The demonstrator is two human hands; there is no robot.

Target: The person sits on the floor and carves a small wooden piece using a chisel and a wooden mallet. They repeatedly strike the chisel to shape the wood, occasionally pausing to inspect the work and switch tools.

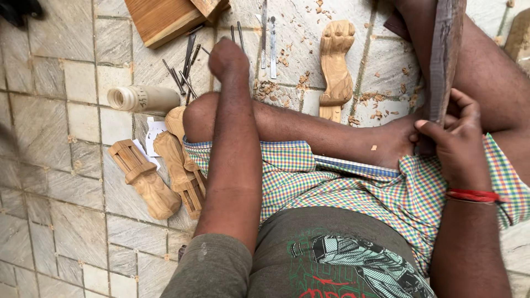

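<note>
Head view shows the left hand (228, 58) stretched out over the tiled floor (66, 165), fingers curled together and holding nothing I can make out. Thin metal chisels (185, 72) lie just beside it at nine o'clock, their long axes running from eleven to five. The right hand (455, 138) is well apart at three o'clock, fingers clamped on a dark wooden slat (444, 55) standing nearly upright. The left is the nearer hand to the chisels.

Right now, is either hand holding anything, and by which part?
The right hand grips a long dark wooden piece at its lower end. The left hand reaches over the chisels; whether it grips one cannot be told.
</note>
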